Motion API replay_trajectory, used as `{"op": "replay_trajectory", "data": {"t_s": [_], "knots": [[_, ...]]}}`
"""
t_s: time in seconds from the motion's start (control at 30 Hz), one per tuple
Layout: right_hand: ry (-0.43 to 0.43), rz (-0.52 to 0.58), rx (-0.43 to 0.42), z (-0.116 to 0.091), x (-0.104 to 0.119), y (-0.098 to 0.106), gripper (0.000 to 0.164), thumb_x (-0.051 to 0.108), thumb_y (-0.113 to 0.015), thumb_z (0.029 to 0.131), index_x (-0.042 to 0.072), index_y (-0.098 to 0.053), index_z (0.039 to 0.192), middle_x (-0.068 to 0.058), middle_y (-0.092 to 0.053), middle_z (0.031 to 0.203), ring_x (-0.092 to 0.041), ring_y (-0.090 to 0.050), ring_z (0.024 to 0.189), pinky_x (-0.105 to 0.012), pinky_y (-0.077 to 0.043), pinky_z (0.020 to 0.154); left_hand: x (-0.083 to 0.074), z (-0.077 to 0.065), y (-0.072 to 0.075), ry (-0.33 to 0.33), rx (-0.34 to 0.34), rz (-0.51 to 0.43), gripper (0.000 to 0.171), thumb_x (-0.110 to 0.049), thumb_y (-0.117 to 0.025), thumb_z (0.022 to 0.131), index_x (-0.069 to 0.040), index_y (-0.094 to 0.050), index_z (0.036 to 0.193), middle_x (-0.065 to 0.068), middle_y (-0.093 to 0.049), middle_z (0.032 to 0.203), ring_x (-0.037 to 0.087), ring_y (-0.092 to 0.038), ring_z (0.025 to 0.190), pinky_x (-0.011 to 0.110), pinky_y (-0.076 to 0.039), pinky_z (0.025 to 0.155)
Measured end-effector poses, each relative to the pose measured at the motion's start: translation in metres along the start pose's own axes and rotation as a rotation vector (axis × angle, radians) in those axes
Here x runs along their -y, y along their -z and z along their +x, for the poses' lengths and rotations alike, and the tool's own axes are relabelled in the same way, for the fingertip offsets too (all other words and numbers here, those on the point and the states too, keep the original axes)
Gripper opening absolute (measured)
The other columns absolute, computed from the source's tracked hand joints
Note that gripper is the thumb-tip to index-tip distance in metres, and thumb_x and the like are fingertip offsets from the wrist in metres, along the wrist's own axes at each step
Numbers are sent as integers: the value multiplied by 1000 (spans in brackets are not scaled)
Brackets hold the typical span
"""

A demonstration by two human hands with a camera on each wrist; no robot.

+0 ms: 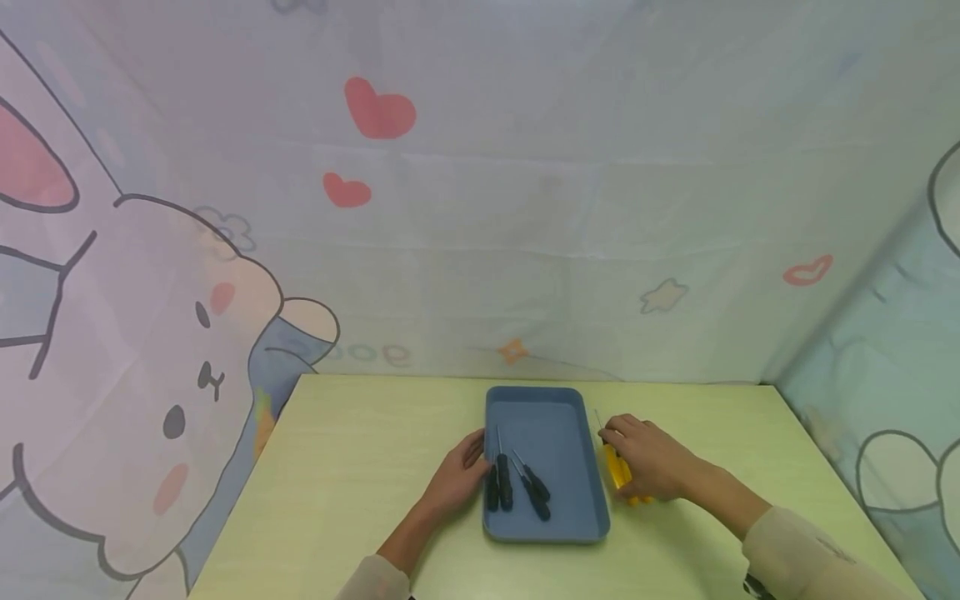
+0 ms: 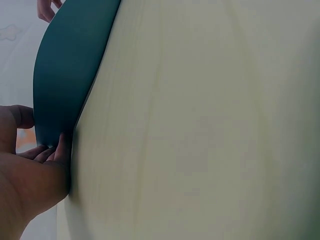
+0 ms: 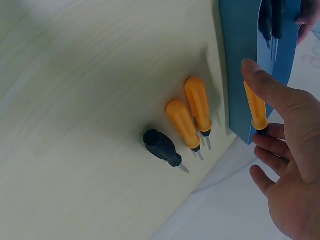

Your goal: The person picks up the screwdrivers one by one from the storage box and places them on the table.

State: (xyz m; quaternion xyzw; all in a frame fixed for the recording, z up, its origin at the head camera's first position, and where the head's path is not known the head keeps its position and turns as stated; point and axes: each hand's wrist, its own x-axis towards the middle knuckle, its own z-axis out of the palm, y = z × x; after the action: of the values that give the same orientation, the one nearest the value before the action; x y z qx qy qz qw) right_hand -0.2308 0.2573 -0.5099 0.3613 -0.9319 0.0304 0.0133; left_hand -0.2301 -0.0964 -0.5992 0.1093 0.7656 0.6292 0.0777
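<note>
My left hand [image 1: 457, 477] grips the left side of a blue tray [image 1: 547, 408]; in the left wrist view the thumb is at the rim and the fingers lie along the outer wall. Several black-handled screwdrivers [image 1: 505, 483] lie inside the tray, toward its left and front. Just right of the tray, my right hand [image 1: 652, 458] pinches a yellow-handled screwdriver [image 3: 256, 106] between thumb and fingers. Below that hand, the right wrist view has two more yellow screwdrivers [image 3: 198, 102] and a black screwdriver [image 3: 161, 146] side by side on the table.
The light yellow-green table [image 1: 360, 467] carries the tray near its middle. A pale printed curtain [image 1: 525, 208] with hearts and a cartoon rabbit hangs behind the table and along its sides.
</note>
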Motion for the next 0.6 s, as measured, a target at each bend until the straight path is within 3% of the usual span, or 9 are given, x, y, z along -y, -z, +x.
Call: {"op": "replay_trajectory", "data": {"t_s": [0.6], "knots": [[-10,-1,-9,-10,-15,-7,88,36,-100,69,-7,-61,134,-17,-61,131,-39,-57,126,-58,-54,98,2,1,0,13,13,7,63,-11,-55,104,4,-35,162,23,-40,165,39,-39,153,50,-32,125]]}}
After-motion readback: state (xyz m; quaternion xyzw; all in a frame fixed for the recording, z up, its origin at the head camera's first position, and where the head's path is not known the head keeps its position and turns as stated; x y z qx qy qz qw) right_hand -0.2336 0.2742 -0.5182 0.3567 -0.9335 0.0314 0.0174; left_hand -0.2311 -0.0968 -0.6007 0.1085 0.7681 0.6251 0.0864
